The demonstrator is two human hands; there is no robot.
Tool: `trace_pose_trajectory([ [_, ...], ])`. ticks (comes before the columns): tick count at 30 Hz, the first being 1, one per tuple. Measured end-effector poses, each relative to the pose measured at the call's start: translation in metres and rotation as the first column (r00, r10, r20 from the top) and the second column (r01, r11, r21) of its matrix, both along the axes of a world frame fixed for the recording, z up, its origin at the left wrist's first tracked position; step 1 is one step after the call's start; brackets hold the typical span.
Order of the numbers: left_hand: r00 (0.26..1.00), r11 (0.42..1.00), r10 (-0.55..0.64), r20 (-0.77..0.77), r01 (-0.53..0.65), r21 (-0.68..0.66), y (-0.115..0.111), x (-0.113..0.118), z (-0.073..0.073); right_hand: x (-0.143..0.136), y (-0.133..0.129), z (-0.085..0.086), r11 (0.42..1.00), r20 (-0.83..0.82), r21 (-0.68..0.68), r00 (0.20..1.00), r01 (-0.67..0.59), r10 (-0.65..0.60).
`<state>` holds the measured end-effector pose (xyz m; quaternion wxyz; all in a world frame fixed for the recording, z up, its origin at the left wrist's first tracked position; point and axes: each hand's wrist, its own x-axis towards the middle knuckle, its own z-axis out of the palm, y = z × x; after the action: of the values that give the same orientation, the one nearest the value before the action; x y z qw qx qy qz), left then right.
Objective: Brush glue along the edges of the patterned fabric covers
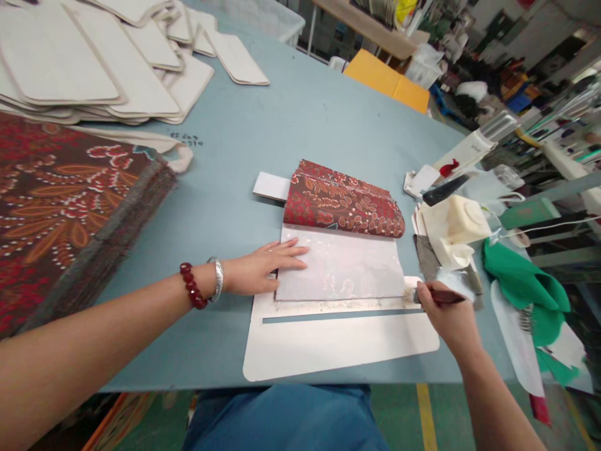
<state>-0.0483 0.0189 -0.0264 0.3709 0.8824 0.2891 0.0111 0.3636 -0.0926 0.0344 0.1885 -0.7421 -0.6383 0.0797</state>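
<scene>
Brown-red floral fabric (342,203) lies folded over at the table's middle, its pale underside (347,263) facing up toward me. Beneath its near edge is a white board (338,347) with a long narrow slot. My left hand (270,266) rests with fingers spread on the left part of the pale side. In my right hand (446,310) is a brush (444,296), its tip touching the board's right end beside the fabric's corner. A small white strip (272,186) sticks out from under the fold at the left.
Stacked cream panels (94,62) fill the blue table's (197,207) back left. A thick pile of floral fabric (70,207) is at the left. At the right are a cream plastic container (453,222), green cloth (530,288) and bottles. A yellow sheet (387,80) stands beyond the far edge.
</scene>
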Motion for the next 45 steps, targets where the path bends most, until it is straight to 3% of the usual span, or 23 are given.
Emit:
trace_pose_trajectory([
  [3,1.000,1.000,-0.014,-0.010,0.014,-0.002,0.001,0.000,-0.002,-0.087,0.008,0.000,0.980,-0.237,0.028,0.951,-0.196,0.197],
  [6,1.000,1.000,-0.020,-0.014,0.021,0.004,0.003,-0.001,-0.005,-0.187,0.014,-0.011,0.864,-0.476,0.086,0.742,-0.495,0.472],
  [8,1.000,1.000,-0.021,-0.014,0.021,0.007,0.003,-0.001,-0.006,-0.213,0.014,-0.020,0.818,-0.470,0.109,0.696,-0.565,0.543],
  [10,1.000,1.000,-0.024,-0.007,0.024,0.015,0.003,-0.001,-0.007,-0.191,0.011,-0.028,0.852,-0.417,0.063,0.762,-0.519,0.495],
  [13,1.000,1.000,-0.019,-0.001,0.019,0.025,0.002,-0.001,-0.005,-0.092,0.005,-0.027,0.953,-0.286,-0.058,0.919,-0.298,0.270],
  [15,1.000,1.000,-0.008,-0.005,0.009,0.026,0.000,-0.001,-0.004,-0.026,0.002,-0.018,0.988,-0.137,-0.089,0.984,-0.130,0.117],
  [17,1.000,1.000,-0.004,-0.009,0.004,0.028,-0.001,-0.001,-0.003,0.006,0.003,-0.007,0.999,0.016,-0.051,1.000,-0.017,0.018],
  [19,1.000,0.999,-0.002,-0.010,0.002,0.032,-0.001,0.000,-0.003,-0.014,0.007,-0.001,1.000,0.026,0.005,0.999,-0.025,0.025],
  [21,1.000,0.999,-0.001,-0.012,0.001,0.043,-0.002,0.000,-0.004,-0.076,0.012,-0.002,0.984,-0.155,0.040,0.971,-0.176,0.180],
  [23,1.000,0.999,-0.006,-0.020,0.007,0.050,-0.001,0.000,-0.005,-0.148,0.015,-0.008,0.903,-0.374,0.085,0.826,-0.422,0.421],
  [25,1.000,0.998,-0.012,-0.029,0.013,0.053,-0.001,0.000,-0.005,-0.191,0.016,-0.017,0.815,-0.430,0.131,0.709,-0.564,0.559],
  [27,0.999,0.998,-0.012,-0.035,0.014,0.055,-0.001,0.001,-0.004,-0.182,0.015,-0.026,0.834,-0.406,0.099,0.743,-0.542,0.531],
  [30,0.999,0.999,-0.005,-0.039,0.007,0.051,-0.002,0.002,0.000,-0.088,0.012,-0.027,0.963,-0.316,-0.019,0.915,-0.270,0.250],
  [32,0.999,0.999,0.008,-0.042,-0.006,0.042,-0.004,0.002,0.003,-0.021,0.009,-0.017,0.996,-0.231,-0.048,0.971,-0.078,0.064],
  [34,0.999,0.999,0.020,-0.048,-0.018,0.033,-0.005,0.003,0.006,0.007,0.007,-0.004,0.999,-0.149,-0.036,0.989,0.011,-0.016],
  [36,0.998,0.999,0.021,-0.056,-0.019,0.033,-0.006,0.004,0.007,-0.017,0.007,0.003,0.999,-0.145,0.005,0.988,-0.044,0.044],
  [38,0.998,0.999,0.016,-0.068,-0.014,0.039,-0.006,0.005,0.008,-0.078,0.010,0.001,0.973,-0.244,0.065,0.942,-0.223,0.232],
  [40,0.996,0.999,0.017,-0.085,-0.014,0.043,-0.006,0.006,0.007,-0.139,0.013,-0.007,0.885,-0.354,0.117,0.814,-0.451,0.461],
  [41,0.996,0.999,0.018,-0.092,-0.014,0.042,-0.006,0.006,0.007,-0.158,0.014,-0.012,0.850,-0.377,0.126,0.767,-0.512,0.519],
  [43,0.995,0.999,0.014,-0.096,-0.011,0.040,-0.005,0.006,0.008,-0.156,0.015,-0.022,0.864,-0.373,0.090,0.788,-0.495,0.490],
  [45,0.996,0.999,0.014,-0.089,-0.010,0.045,-0.005,0.005,0.009,-0.106,0.016,-0.029,0.950,-0.318,0.016,0.900,-0.311,0.300],
])
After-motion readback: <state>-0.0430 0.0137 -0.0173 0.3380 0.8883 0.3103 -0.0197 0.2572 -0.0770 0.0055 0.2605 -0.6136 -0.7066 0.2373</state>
